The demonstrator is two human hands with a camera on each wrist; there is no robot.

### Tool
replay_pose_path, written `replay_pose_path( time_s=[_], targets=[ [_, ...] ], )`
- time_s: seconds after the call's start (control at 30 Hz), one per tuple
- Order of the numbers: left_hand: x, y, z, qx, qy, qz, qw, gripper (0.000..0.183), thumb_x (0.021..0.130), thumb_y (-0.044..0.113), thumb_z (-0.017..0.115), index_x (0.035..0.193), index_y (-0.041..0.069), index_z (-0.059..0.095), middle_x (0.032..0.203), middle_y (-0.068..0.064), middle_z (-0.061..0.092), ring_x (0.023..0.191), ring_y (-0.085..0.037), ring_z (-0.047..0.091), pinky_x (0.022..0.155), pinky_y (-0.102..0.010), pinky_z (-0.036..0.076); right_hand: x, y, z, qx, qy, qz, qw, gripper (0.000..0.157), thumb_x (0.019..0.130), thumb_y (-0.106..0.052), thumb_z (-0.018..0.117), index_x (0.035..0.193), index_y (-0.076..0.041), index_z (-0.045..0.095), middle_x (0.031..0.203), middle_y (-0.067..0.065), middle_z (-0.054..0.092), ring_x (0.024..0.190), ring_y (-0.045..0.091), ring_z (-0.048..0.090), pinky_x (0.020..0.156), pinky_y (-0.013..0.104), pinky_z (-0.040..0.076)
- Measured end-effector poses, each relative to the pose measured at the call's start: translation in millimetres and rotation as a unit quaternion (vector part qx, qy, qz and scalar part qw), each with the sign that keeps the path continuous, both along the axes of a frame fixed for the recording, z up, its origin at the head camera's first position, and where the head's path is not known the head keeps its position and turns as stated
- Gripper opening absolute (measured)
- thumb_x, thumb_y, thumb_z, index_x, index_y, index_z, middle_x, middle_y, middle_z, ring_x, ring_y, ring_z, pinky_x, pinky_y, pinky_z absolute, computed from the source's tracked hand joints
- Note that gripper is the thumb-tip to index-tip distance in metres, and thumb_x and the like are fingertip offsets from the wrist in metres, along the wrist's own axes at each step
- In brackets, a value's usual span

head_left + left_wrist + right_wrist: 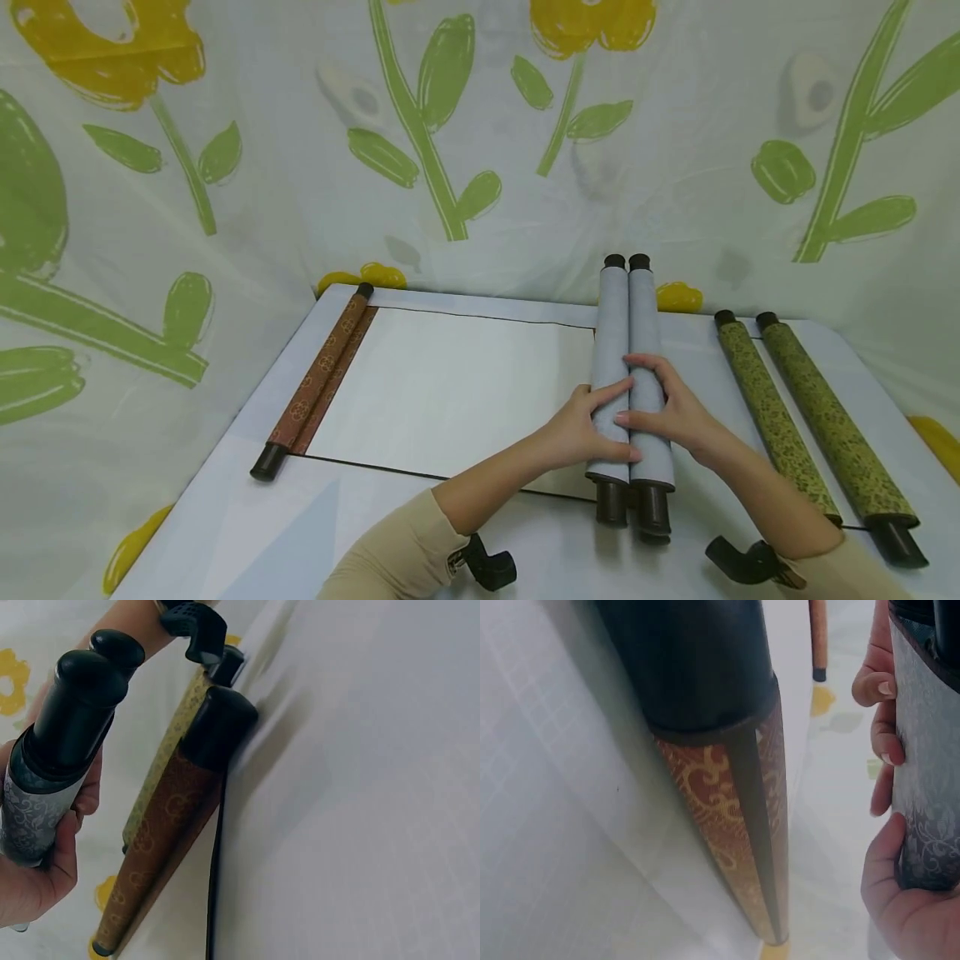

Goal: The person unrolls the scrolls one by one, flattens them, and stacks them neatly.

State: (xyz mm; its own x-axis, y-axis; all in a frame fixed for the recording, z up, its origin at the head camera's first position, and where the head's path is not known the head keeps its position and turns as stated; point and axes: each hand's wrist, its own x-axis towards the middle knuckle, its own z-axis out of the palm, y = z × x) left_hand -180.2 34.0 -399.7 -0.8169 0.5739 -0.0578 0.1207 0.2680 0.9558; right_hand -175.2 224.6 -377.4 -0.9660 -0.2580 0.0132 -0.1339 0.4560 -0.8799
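Observation:
Both hands hold a grey hanging scroll (612, 317), its two rolls side by side with dark end knobs. My left hand (581, 427) grips the left roll, fingers spread along it. Around the right roll curls my right hand (678, 408), thumb and fingertips reaching to the seam between the rolls. The wrist views show the grey patterned scroll (45, 817) raised off the table. Below it lies a brown patterned scroll (324, 375), partly unrolled to a blank white sheet (450, 375). In the head view the grey rolls hide its right roller (720, 810).
A yellow-green patterned scroll (840, 417) lies on the right of the white table (375, 533), its two rolls slightly apart. A curtain (285, 217) printed with flowers and leaves hangs behind the table. Black wrist mounts (491, 567) sit on both forearms.

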Motion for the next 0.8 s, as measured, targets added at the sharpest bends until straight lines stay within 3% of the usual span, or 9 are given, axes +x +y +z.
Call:
replay_pose_path(
  time_s=[0.33,0.57,0.8],
  targets=[
    [5.0,-17.2,4.9,0.002,0.008,0.016,0.9998,0.084,0.073,0.027,0.082,0.143,0.04,0.038,0.12,-0.004,0.039,0.093,-0.011,0.047,0.076,-0.023,0.044,-3.3,-11.6,3.9,-0.029,-0.014,0.032,0.999,0.08,0.081,-0.013,0.073,0.145,-0.011,0.025,0.144,0.023,0.028,0.12,0.035,0.036,0.09,0.044,0.035],
    [5.8,-27.2,4.5,0.007,0.006,0.029,0.9995,0.083,0.072,0.025,0.083,0.141,0.042,0.04,0.12,-0.007,0.036,0.097,-0.014,0.046,0.078,-0.025,0.044,0.2,-16.5,4.9,-0.066,-0.023,0.051,0.996,0.079,0.082,-0.008,0.07,0.145,-0.01,0.024,0.139,0.024,0.029,0.106,0.031,0.045,0.081,0.035,0.044],
    [6.0,-33.1,2.5,0.006,0.004,0.051,0.9987,0.076,0.072,0.017,0.077,0.138,0.037,0.046,0.121,-0.011,0.037,0.1,-0.019,0.045,0.076,-0.029,0.045,0.9,-18.4,3.7,-0.066,-0.026,0.061,0.996,0.082,0.08,-0.004,0.068,0.147,-0.009,0.021,0.141,0.027,0.024,0.107,0.038,0.042,0.08,0.041,0.043]
  ],
)
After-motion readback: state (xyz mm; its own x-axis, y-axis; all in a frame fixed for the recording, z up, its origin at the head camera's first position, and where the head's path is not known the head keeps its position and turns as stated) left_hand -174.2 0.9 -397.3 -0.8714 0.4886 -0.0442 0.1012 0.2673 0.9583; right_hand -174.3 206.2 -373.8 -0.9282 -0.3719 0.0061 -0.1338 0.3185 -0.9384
